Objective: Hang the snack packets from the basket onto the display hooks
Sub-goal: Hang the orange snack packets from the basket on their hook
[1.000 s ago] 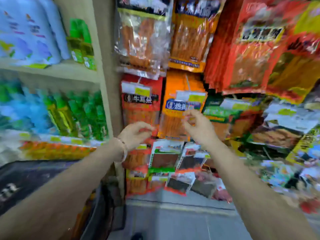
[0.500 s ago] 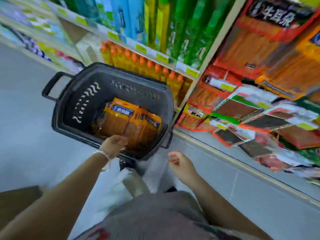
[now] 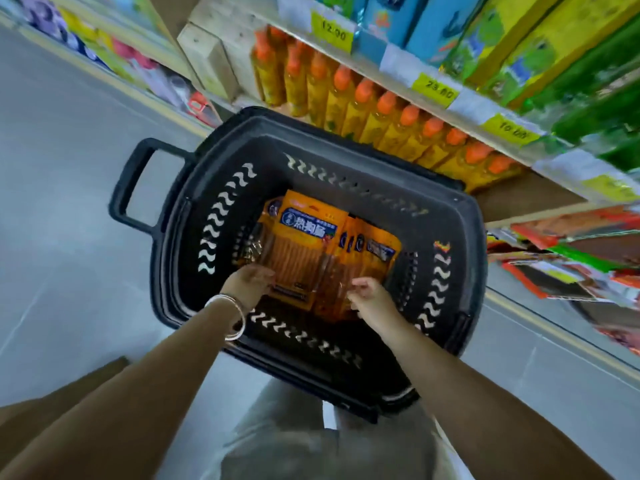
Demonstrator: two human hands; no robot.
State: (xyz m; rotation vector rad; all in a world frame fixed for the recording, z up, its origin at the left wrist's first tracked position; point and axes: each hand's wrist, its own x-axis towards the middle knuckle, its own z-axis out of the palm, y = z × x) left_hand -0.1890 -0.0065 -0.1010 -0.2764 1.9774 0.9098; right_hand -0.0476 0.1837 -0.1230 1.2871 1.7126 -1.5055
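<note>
A black plastic basket (image 3: 180, 244) stands on the grey floor below me, holding several orange snack packets (image 3: 308, 233) with blue labels. My left hand (image 3: 247, 284), with bangles on the wrist, reaches into the basket and its fingers curl on the near edge of the top packet. My right hand (image 3: 372, 297) is inside the basket too, its fingertips at the near edge of the packets standing to the right; whether it grips one is unclear. The display of hanging packets (image 3: 568, 268) shows at the right edge.
A wooden shelf (image 3: 519, 199) behind the basket carries a row of orange-capped bottles (image 3: 374, 109) with yellow price tags above. Grey floor (image 3: 69, 220) stretches to the left. My knees and grey clothing (image 3: 294, 441) fill the bottom.
My view swung from the hanging display down to the basket. Both hands left the hooks and went down; the right hand moved from beside the basket into it.
</note>
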